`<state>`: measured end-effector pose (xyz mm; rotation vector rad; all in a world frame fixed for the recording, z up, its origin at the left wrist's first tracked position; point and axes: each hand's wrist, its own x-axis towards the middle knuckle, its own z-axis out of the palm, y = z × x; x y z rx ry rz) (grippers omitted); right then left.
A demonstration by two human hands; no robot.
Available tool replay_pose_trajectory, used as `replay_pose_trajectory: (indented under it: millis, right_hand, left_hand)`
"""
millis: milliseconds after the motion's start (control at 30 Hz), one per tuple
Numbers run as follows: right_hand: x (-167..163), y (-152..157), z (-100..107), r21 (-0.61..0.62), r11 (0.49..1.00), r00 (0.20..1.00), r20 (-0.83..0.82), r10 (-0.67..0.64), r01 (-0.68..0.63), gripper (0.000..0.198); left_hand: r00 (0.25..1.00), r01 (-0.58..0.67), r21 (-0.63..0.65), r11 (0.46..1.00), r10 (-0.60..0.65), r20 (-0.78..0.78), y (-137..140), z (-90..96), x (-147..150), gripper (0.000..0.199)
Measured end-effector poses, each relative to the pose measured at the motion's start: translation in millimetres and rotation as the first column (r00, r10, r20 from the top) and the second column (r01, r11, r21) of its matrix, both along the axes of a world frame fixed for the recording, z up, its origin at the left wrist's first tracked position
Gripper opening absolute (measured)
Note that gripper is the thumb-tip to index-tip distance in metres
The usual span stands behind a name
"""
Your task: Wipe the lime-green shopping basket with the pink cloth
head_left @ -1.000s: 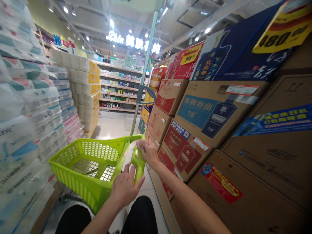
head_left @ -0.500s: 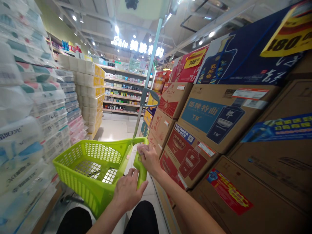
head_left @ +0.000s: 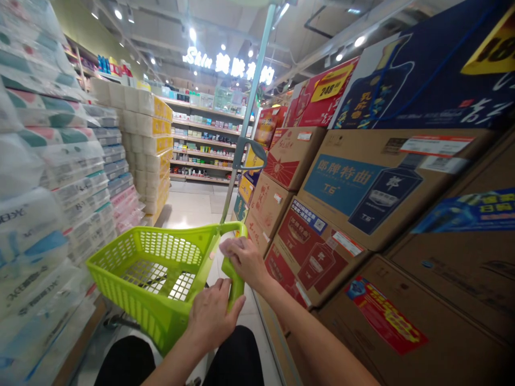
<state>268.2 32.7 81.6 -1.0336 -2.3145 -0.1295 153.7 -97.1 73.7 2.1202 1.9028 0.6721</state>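
A lime-green plastic shopping cart stands before me, its basket walls full of slots. My left hand grips the near part of the green cart handle, its thumb on the handle's right side. Further along the same handle, my right hand is closed on a pinkish, crumpled cloth and presses it near the handle's far bend. Part of the handle is hidden beneath both hands. A pale green pole with a grey bracket rises behind the handle's far end.
Cardboard boxes with bottle pictures are stacked close on the right. Wrapped tissue packs pile up on the left, with paper-roll packs beyond. Stocked shelves cross the far end of the tiled aisle.
The cloth in my right hand has shifted slightly left along the handle. The nearby boxes appear larger and further right, and the left stacks have slid toward the left edge. My left hand keeps its hold.
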Motion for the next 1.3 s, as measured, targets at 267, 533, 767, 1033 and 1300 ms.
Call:
replay_pose_trajectory:
  millis: [267,533,767,1033,1300]
  right_hand:
    - [9,36,2,-0.032,0.97,0.97,0.045,-0.24,0.241,0.019]
    - [-2,11,11,-0.017,0.999,0.984,0.174,-0.026,0.029,0.017]
    - [1,17,7,0.019,0.967,0.958,0.135,-0.255,0.254,0.032]
    - [-6,17,-2,0.011,0.979,0.978,0.032,-0.205,0.204,0.019]
    - [-10,13,1,0.036,0.965,0.959,0.114,-0.261,0.258,0.03]
  left_hand:
    - [0.974,-0.132,0.078,0.988,0.115,0.194,44,1.6,-36,0.037]
    - [0.983,-0.106,-0.217,0.97,0.135,0.122,102,-37.7,-70,0.056]
    - [0.987,-0.091,-0.225,0.97,0.119,0.112,101,-42.4,-67,0.052]
    - [0.987,-0.135,-0.175,0.975,0.148,0.065,114,-46.3,-65,0.054]
    - [0.987,-0.128,-0.175,0.976,0.142,0.07,116,-48.9,-64,0.055]
